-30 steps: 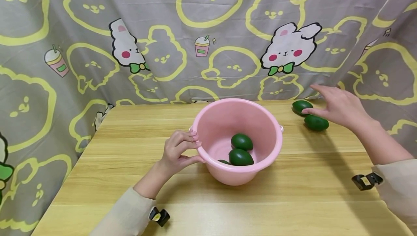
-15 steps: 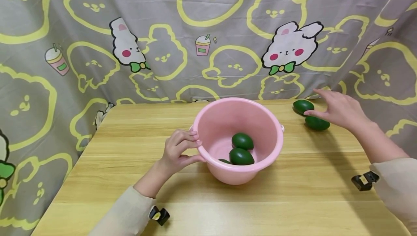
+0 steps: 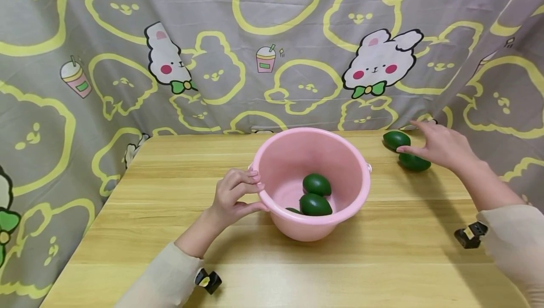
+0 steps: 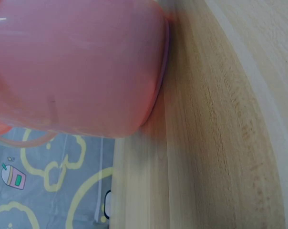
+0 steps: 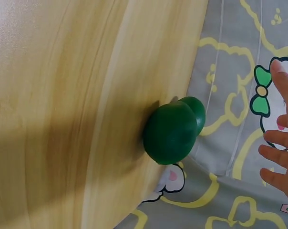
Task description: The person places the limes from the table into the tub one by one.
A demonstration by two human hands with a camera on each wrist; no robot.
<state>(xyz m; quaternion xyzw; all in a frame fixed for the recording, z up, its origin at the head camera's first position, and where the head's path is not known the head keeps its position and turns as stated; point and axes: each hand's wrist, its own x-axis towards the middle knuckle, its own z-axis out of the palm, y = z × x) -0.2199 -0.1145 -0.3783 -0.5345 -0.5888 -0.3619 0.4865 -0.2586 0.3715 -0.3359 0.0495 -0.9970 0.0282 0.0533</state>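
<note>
While the left hand (image 3: 231, 199) grips the bucket (image 3: 312, 230) rim, the right hand (image 3: 442, 147) – fingers spread, empty – hovers over the nearer avocado (image 3: 414, 162) – long axis sideways.

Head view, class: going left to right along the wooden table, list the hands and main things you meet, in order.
Left hand on the bucket's rim → round pink plastic bucket holding dark green avocados → two dark green avocados on the table → right hand.

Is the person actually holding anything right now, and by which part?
Yes: the left hand grips the pink bucket by its near-left rim. The right hand holds nothing; its fingers are spread over two green avocados on the table.
</note>
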